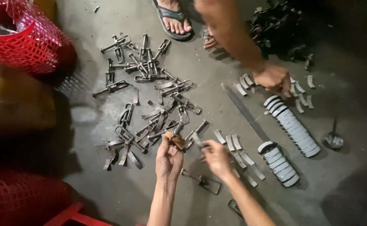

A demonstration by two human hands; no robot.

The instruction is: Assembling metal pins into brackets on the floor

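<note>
So on the far left a red mesh basket (pixel 33 42) is sitting at the top corner with another red mesh piece (pixel 20 196) down below it, both on the grey concrete floor (pixel 87 175). Moving in, a big messy pile of metal clamps (pixel 150 96) and flat strips is lying spread out across the floor, some overlapping each other. Right at the bottom edge of that pile the person's left hand (pixel 168 161) is pinching a small brownish curved piece (pixel 176 140) with a clamp on it, fingers closed around it and holding it up just off the floor. Just beside it the right hand (pixel 217 157) is gripping a short dark rod-like tool (pixel 196 139), fingers curled shut on it, tip pointing toward the piece in the left hand. One loose clamp (pixel 202 181) is lying on the floor under the wrists. Further right, grey curved pads (pixel 237 150) are lying scattered, then two neat rows of stacked curved pads (pixel 294 125) are running diagonally, with a long flat file (pixel 246 113) between them. Up top, another person's hand (pixel 273 79) is reaching down onto a few loose pads, and a foot in a sandal (pixel 173 19) is standing nearby.
</note>
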